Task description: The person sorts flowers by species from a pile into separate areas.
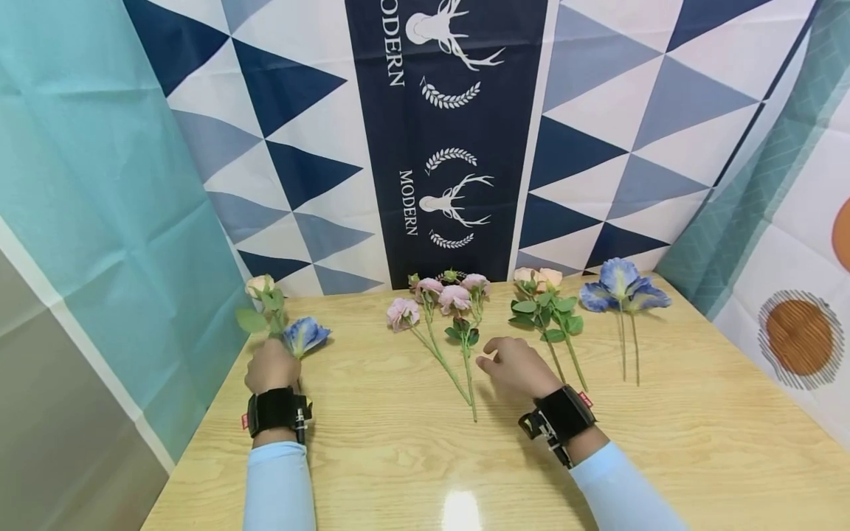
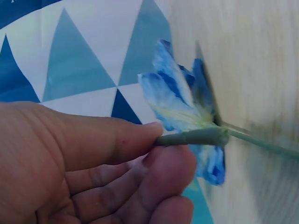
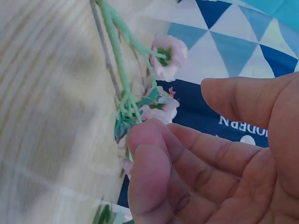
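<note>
On the left side of the table, my left hand (image 1: 273,366) pinches a green stem (image 2: 194,137) between thumb and fingertips. A cream rose (image 1: 260,285) with green leaves shows just beyond that hand. Right beside the hand lies a blue flower (image 1: 306,336), its thin stem running along the table in the left wrist view. My right hand (image 1: 516,366) hovers near the pink flowers (image 1: 455,298), thumb and bent fingers apart, holding nothing. In the right wrist view, the fingertips overlap the pink flowers' green stems (image 3: 120,65).
Peach roses (image 1: 538,279) with green leaves lie right of the pink flowers. Farther right are blue flowers (image 1: 620,284) on thin stems. A patterned cloth (image 1: 458,133) hangs behind the wooden table (image 1: 392,457), with more hangings at both sides.
</note>
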### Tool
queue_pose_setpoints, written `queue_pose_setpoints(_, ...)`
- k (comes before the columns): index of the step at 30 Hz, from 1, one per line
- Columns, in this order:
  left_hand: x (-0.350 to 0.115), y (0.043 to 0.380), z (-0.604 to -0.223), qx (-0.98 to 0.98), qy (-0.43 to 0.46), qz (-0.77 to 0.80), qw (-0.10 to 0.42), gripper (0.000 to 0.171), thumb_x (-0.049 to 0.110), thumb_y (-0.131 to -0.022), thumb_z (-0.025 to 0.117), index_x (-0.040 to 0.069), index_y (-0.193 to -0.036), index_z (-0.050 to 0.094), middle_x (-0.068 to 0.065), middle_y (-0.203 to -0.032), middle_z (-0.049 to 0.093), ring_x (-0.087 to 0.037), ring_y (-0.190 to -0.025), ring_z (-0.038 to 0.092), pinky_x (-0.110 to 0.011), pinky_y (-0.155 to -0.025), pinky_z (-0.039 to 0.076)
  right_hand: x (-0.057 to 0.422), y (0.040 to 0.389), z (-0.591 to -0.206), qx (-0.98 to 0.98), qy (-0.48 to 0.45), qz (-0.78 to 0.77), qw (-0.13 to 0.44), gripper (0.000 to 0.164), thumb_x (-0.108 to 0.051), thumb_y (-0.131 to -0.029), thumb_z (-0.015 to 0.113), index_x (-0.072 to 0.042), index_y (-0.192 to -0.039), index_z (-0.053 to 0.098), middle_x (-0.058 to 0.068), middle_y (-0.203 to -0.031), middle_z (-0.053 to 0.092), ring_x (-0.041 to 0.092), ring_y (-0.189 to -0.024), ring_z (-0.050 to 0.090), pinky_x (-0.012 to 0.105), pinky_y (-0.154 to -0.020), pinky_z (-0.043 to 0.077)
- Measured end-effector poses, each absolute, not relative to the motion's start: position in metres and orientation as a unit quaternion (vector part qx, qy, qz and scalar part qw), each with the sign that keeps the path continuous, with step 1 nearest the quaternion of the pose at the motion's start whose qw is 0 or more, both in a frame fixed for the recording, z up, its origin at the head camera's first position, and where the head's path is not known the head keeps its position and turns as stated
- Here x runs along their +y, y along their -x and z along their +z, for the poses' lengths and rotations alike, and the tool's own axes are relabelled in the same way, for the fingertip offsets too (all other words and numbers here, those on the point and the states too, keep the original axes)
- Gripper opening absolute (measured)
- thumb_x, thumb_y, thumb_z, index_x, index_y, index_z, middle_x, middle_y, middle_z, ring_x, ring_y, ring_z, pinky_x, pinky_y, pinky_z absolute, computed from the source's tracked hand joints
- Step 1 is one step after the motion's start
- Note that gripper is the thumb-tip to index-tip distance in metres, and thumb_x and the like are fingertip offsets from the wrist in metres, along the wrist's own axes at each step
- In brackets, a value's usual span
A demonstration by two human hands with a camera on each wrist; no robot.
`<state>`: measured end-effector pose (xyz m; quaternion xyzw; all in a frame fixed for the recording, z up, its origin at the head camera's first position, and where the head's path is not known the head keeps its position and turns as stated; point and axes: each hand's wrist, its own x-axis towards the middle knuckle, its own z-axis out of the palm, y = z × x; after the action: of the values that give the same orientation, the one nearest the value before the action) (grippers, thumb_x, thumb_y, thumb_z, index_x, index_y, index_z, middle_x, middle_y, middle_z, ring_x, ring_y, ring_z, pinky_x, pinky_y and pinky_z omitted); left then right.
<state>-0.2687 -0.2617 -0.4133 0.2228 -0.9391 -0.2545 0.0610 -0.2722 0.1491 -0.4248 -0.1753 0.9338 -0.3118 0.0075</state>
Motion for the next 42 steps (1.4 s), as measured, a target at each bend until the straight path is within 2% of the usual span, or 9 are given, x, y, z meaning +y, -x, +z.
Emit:
queue_pose_setpoints(3, -0.255, 0.268, -0.407, -0.936, -0.222, -0.254, 0.101, 0.013, 0.005, -0.092, 0.058, -0.003, -0.085, 0.064, -0.026, -0.088, 0.064, -0.045, -0.08, 0.065, -0.058, -0.063, 0.052, 0.151, 0.271, -0.419, 0.933, 0.179, -0.312, -0.003, 0.035, -0.02, -0.101, 0.064, 0.008, -0.123, 0.067, 0.004, -0.069, 0.071, 0.014, -0.07, 0.066, 0.034, -0.063, 0.052)
queue_pose_setpoints(9, -0.24, 0.267, -0.39, -0.929, -0.213, -0.256, 0.162, 0.023, 0.007, -0.094, 0.055, 0.005, -0.071, 0.056, -0.017, -0.076, 0.059, -0.036, -0.072, 0.057, -0.055, -0.06, 0.048, 0.152, 0.266, -0.411, 0.927, 0.182, -0.328, -0.016, 0.036, -0.02, -0.102, 0.063, 0.008, -0.123, 0.066, 0.005, -0.064, 0.066, 0.013, -0.055, 0.056, 0.032, -0.054, 0.043)
queue_pose_setpoints(13, -0.231, 0.261, -0.378, -0.925, -0.197, -0.262, 0.191, 0.028, 0.008, -0.095, 0.054, 0.007, -0.067, 0.05, -0.012, -0.068, 0.051, -0.035, -0.067, 0.053, -0.05, -0.055, 0.042, 0.151, 0.263, -0.405, 0.928, 0.175, -0.329, -0.022, 0.038, -0.023, -0.102, 0.063, 0.006, -0.126, 0.065, 0.005, -0.074, 0.067, 0.014, -0.058, 0.057, 0.032, -0.055, 0.043)
queue_pose_setpoints(16, -0.224, 0.257, -0.369, -0.925, -0.174, -0.262, 0.214, 0.033, 0.01, -0.097, 0.056, 0.007, -0.065, 0.051, -0.011, -0.065, 0.053, -0.034, -0.064, 0.055, -0.045, -0.052, 0.041, 0.149, 0.261, -0.4, 0.929, 0.172, -0.325, -0.033, 0.039, -0.025, -0.103, 0.063, 0.004, -0.128, 0.065, 0.006, -0.081, 0.068, 0.014, -0.062, 0.059, 0.033, -0.057, 0.046)
queue_pose_setpoints(22, -0.205, 0.249, -0.357, -0.923, -0.095, -0.287, 0.238, 0.025, 0.016, -0.1, 0.063, 0.005, -0.079, 0.07, -0.015, -0.078, 0.072, -0.035, -0.066, 0.066, -0.044, -0.052, 0.049, 0.146, 0.254, -0.391, 0.927, 0.188, -0.32, -0.065, 0.043, -0.034, -0.104, 0.061, 0.001, -0.129, 0.066, 0.004, -0.082, 0.068, 0.012, -0.064, 0.059, 0.034, -0.059, 0.046)
queue_pose_setpoints(27, -0.182, 0.245, -0.349, -0.91, -0.025, -0.324, 0.257, 0.019, 0.016, -0.1, 0.066, 0.0, -0.096, 0.075, -0.014, -0.086, 0.075, -0.032, -0.075, 0.07, -0.046, -0.067, 0.055, 0.142, 0.247, -0.385, 0.922, 0.193, -0.327, -0.078, 0.046, -0.039, -0.105, 0.059, 0.0, -0.13, 0.066, 0.004, -0.082, 0.069, 0.011, -0.065, 0.059, 0.034, -0.06, 0.047)
queue_pose_setpoints(31, -0.16, 0.243, -0.345, -0.895, 0.017, -0.347, 0.281, 0.019, 0.015, -0.099, 0.068, -0.002, -0.099, 0.075, -0.015, -0.086, 0.074, -0.031, -0.078, 0.071, -0.046, -0.075, 0.056, 0.136, 0.242, -0.381, 0.915, 0.21, -0.332, -0.088, 0.046, -0.04, -0.105, 0.058, -0.001, -0.129, 0.066, 0.002, -0.078, 0.067, 0.011, -0.061, 0.056, 0.033, -0.059, 0.046)
queue_pose_setpoints(35, -0.135, 0.24, -0.344, -0.882, 0.051, -0.363, 0.297, 0.017, 0.014, -0.098, 0.069, -0.002, -0.097, 0.075, -0.013, -0.084, 0.075, -0.027, -0.075, 0.071, -0.042, -0.072, 0.057, 0.132, 0.235, -0.376, 0.906, 0.235, -0.34, -0.089, 0.045, -0.04, -0.105, 0.058, -0.001, -0.128, 0.065, -0.002, -0.075, 0.064, 0.011, -0.06, 0.055, 0.033, -0.059, 0.046)
queue_pose_setpoints(42, -0.095, 0.229, -0.347, -0.861, 0.134, -0.397, 0.289, 0.012, 0.011, -0.097, 0.07, -0.001, -0.095, 0.072, -0.008, -0.079, 0.073, -0.016, -0.068, 0.069, -0.032, -0.064, 0.056, 0.124, 0.227, -0.374, 0.896, 0.266, -0.347, -0.08, 0.041, -0.036, -0.104, 0.062, -0.004, -0.13, 0.066, 0.0, -0.086, 0.069, 0.006, -0.065, 0.059, 0.03, -0.061, 0.05)
